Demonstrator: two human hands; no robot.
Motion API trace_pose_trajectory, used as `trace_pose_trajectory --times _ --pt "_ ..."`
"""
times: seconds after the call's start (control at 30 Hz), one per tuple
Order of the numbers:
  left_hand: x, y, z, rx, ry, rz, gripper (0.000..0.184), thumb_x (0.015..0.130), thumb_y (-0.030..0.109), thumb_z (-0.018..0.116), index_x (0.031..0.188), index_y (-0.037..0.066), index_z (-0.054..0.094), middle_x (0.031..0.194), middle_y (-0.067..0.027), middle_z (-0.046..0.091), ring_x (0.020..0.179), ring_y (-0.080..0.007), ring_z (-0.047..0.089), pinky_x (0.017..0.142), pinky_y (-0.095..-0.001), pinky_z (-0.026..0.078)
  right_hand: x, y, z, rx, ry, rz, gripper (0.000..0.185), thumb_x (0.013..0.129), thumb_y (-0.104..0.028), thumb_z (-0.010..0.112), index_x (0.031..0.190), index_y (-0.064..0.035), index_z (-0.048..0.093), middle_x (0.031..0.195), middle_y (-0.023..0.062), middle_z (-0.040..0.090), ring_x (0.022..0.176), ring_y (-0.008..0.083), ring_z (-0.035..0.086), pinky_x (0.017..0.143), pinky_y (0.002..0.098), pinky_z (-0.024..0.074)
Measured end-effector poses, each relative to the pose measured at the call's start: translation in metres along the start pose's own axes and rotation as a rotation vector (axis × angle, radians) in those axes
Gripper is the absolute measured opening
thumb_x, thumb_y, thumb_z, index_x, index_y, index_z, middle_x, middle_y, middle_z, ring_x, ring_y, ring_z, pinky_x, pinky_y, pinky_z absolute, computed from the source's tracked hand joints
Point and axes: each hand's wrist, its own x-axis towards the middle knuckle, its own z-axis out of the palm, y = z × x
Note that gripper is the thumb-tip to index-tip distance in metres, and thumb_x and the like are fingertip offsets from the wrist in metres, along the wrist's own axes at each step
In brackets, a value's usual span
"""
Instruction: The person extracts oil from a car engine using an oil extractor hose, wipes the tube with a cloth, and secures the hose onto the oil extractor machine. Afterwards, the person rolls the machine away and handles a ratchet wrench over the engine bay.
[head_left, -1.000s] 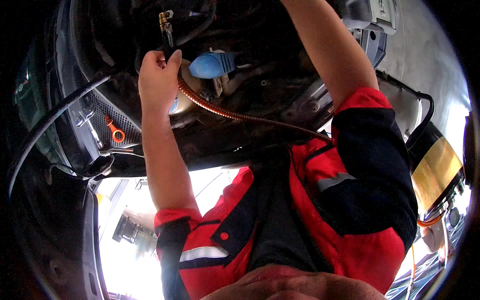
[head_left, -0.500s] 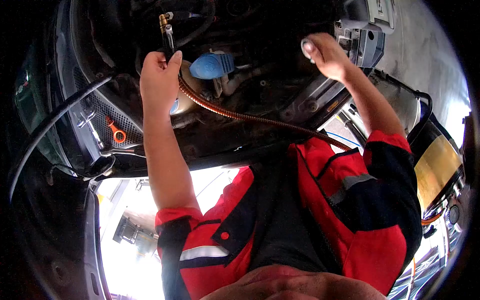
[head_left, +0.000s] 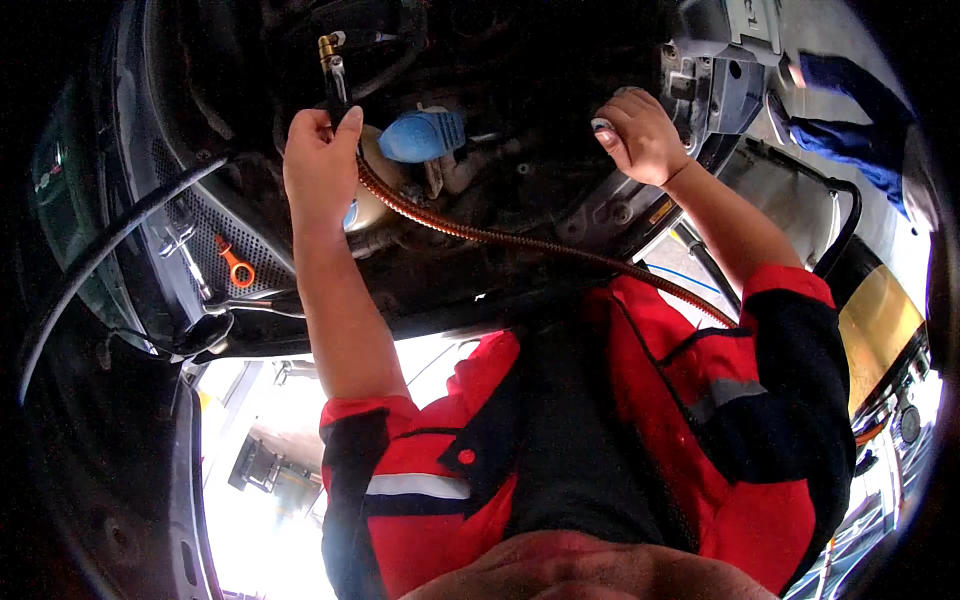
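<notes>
My left hand point(head_left: 322, 165) is wrapped round the dark grip of a hose gun point(head_left: 337, 80) with a silver lever and a brass elbow fitting on top. A ribbed copper-brown hose point(head_left: 480, 235) trails from below this hand across the engine bay towards my jacket. Just right of the hand is a blue cap point(head_left: 420, 137) on a pale reservoir point(head_left: 373, 190). On the right, over the dark engine bay, my right hand point(head_left: 645, 138) is closed round a small whitish object point(head_left: 602, 125). Most of that object is hidden by the fingers.
An orange ring-handled dipstick point(head_left: 238, 268) and a metal wrench-like tool point(head_left: 185, 255) lie by the perforated cowl point(head_left: 210, 220). A thick black hose point(head_left: 110, 235) curves along the left. Another person's blue trouser legs point(head_left: 850, 150) show at upper right, beyond the car's front edge.
My right hand has turned over slightly and stays closed round the whitish object. My left hand keeps its grip. Another person's legs have come into view at upper right.
</notes>
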Motion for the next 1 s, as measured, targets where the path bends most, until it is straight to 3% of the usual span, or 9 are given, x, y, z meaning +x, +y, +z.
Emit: trace_pose_trajectory --times 0.13,0.47,1.0 --pt "0.001 0.004 0.000 -0.037 -0.040 -0.087 0.042 0.091 0.037 0.073 0.105 -0.001 0.062 0.084 -0.0082 0.063 0.074 -0.0178 0.059 0.069 -0.0349 0.049 -0.002 -0.001 0.001 -0.024 0.011 0.009 0.028 0.098 -0.033 0.057 0.093 -0.0058 0.065 0.088 0.0130 0.064 0.085 0.0358 0.060 0.084 0.0447 0.0464" --pt "0.000 0.005 0.004 -0.071 0.031 0.005 0.038 0.091 0.034 0.073 0.100 -0.002 0.063 0.081 -0.0075 0.063 0.072 -0.0166 0.058 0.069 -0.0335 0.049 -0.001 -0.002 -0.001 -0.016 0.015 0.029 0.027 0.096 -0.032 0.059 0.094 -0.0059 0.065 0.090 0.0137 0.065 0.088 0.0359 0.061 0.087 0.0447 0.0463" --pt "-0.001 0.011 0.003 -0.022 0.022 -0.055 0.039 0.091 0.034 0.073 0.103 -0.002 0.065 0.083 -0.0084 0.066 0.072 -0.0168 0.061 0.068 -0.0329 0.050 -0.003 0.000 0.002 -0.019 0.026 0.033 0.029 0.097 -0.034 0.057 0.093 -0.0064 0.065 0.089 0.0134 0.066 0.088 0.0358 0.061 0.087 0.0453 0.0461"
